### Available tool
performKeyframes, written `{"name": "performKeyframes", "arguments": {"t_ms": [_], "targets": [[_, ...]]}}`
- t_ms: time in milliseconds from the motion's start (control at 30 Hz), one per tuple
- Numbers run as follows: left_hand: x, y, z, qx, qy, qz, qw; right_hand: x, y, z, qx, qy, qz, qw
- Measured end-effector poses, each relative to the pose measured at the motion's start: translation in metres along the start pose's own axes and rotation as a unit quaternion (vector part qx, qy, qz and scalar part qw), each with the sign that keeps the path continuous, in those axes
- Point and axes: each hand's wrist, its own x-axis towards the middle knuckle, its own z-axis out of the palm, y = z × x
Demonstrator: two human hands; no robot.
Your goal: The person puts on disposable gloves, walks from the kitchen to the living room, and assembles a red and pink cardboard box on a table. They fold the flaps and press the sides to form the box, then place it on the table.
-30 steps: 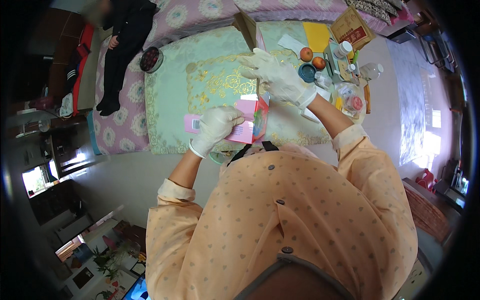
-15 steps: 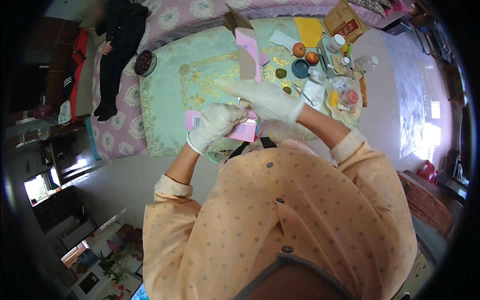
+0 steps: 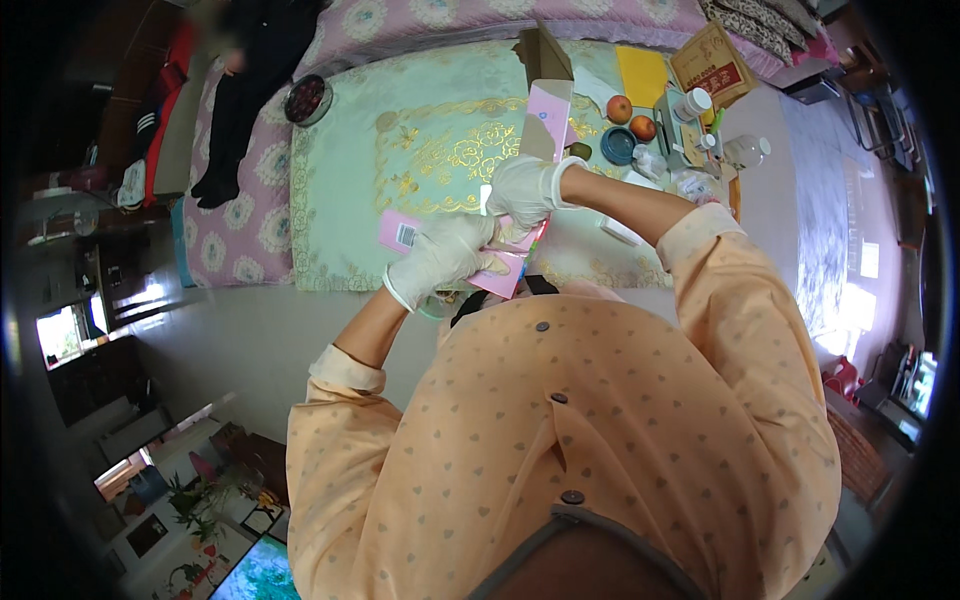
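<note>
Both my hands wear white gloves. My left hand (image 3: 443, 258) grips a flat pink box (image 3: 402, 233) close to my chest, over the near edge of a pale green embroidered cover (image 3: 420, 150). My right hand (image 3: 521, 189) is closed on the top of the same pink box, just right of my left hand. A tall pink carton with a brown open flap (image 3: 548, 105) stands upright behind my right hand. My orange dotted sleeves hide the lower part of the box.
Two apples (image 3: 619, 107), a dark blue bowl (image 3: 617, 146), white bottles (image 3: 692, 104), a yellow sheet (image 3: 642, 75) and a brown packet (image 3: 712, 58) lie at the far right. A dark bowl (image 3: 306, 98) sits far left. A person in black (image 3: 240, 90) sits on the pink floral bedding.
My right hand drew back from the far right of the cover and closed on the pink box beside my left hand. The view tilted, showing the upright pink carton.
</note>
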Motion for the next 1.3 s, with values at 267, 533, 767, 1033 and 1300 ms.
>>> {"name": "performKeyframes", "arguments": {"t_ms": [267, 533, 767, 1033, 1300], "targets": [[-0.012, -0.005, 0.015, -0.040, 0.172, 0.026, 0.984, -0.017, -0.002, 0.002, 0.040, 0.122, -0.005, 0.992], [-0.020, 0.012, 0.021, 0.004, 0.230, 0.026, 0.973, -0.023, -0.020, 0.007, -0.030, 0.094, 0.071, 0.993], [-0.017, 0.015, 0.027, 0.074, 0.315, 0.129, 0.937, -0.013, -0.026, 0.027, -0.075, 0.045, 0.112, 0.990], [-0.021, 0.025, 0.017, 0.094, 0.358, 0.199, 0.908, -0.004, -0.019, 0.044, -0.108, 0.130, 0.065, 0.983], [-0.023, 0.028, 0.003, 0.125, 0.351, 0.237, 0.897, 0.008, -0.007, 0.041, -0.105, 0.152, 0.028, 0.982]]}}
